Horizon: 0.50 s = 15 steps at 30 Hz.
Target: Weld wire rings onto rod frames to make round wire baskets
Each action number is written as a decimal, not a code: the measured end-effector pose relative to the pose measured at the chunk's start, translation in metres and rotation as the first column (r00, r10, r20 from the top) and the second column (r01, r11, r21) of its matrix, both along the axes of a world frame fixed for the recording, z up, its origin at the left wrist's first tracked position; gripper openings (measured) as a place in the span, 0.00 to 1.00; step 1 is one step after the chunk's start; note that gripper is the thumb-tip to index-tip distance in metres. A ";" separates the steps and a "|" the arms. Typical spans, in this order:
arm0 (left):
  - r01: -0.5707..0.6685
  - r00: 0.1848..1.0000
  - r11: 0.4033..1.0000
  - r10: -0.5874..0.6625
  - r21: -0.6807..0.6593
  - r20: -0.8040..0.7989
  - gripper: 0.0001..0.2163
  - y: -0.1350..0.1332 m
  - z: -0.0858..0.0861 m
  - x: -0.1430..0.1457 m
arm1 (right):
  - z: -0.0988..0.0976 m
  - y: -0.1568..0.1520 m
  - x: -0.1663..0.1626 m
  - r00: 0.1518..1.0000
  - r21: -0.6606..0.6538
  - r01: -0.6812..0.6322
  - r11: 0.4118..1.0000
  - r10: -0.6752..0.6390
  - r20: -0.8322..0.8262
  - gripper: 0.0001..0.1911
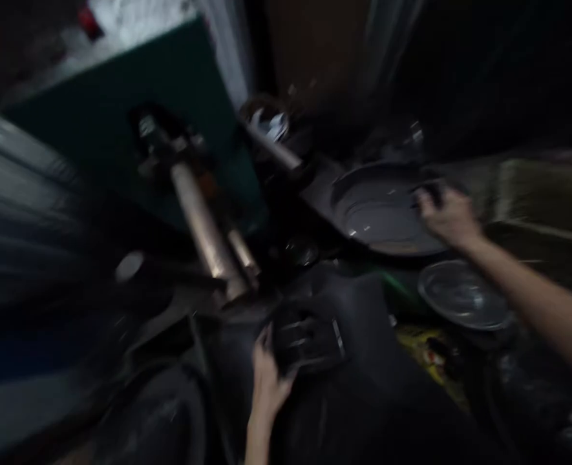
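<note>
My left hand (269, 384) grips the left side of a dark, roughly square part (307, 339) with ribs or slots across its face. A bright line shows on the part's right side. Out to the right, my right hand (453, 216) is closed around a small dark object (428, 190) whose kind is blurred. That hand is at the right rim of a wide round basin (387, 223) with a grey, shiny inside. Beneath my right forearm lies a round, clear-looking lid or dish (463, 294).
A green panel (183, 71) carries a machine with a long metal cylinder (205, 223) pointing toward me. Dark sheeting (358, 310) spreads below the basin. A large dark round tub (154, 413) stands lower left, and a bowl with pale scraps (269, 123) sits behind. The scene is dim and smeared.
</note>
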<state>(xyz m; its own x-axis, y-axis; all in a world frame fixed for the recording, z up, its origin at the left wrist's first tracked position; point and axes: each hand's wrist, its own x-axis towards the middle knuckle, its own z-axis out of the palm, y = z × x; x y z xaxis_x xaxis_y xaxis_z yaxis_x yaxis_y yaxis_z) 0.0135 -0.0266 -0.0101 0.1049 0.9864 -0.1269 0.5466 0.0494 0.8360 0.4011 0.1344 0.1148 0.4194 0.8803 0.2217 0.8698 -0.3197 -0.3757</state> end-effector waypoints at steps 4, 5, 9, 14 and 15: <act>0.116 0.992 0.991 -0.118 -0.059 -0.034 0.33 -0.004 0.013 -0.007 | 0.004 -0.039 -0.052 0.962 0.076 -0.162 0.984 0.175 -0.209 0.11; 0.127 0.990 0.991 -0.129 -0.046 -0.049 0.33 0.000 0.011 -0.004 | 0.002 -0.047 -0.066 0.943 0.075 -0.211 0.975 0.223 -0.245 0.10; 0.166 0.973 0.985 -0.170 -0.042 -0.153 0.31 0.009 0.010 0.007 | -0.018 -0.071 -0.122 0.784 0.063 -0.393 0.917 0.371 -0.497 0.04; 0.104 0.993 0.995 -0.104 -0.005 -0.063 0.27 0.015 0.007 0.003 | -0.043 -0.080 -0.173 0.485 -0.048 -0.437 0.898 0.190 -0.854 0.04; 0.079 0.996 0.997 -0.078 0.009 -0.037 0.27 0.018 0.005 0.000 | -0.047 -0.081 -0.181 0.449 -0.080 -0.439 0.895 0.141 -0.882 0.04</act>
<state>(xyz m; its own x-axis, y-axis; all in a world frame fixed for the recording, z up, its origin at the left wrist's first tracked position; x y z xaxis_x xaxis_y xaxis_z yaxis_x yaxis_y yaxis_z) 0.0132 -0.0088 -0.0046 0.1777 0.9766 -0.1214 0.5789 -0.0039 0.8154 0.2197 0.0534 0.0676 -0.0258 0.9409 -0.3376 0.2384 -0.3222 -0.9162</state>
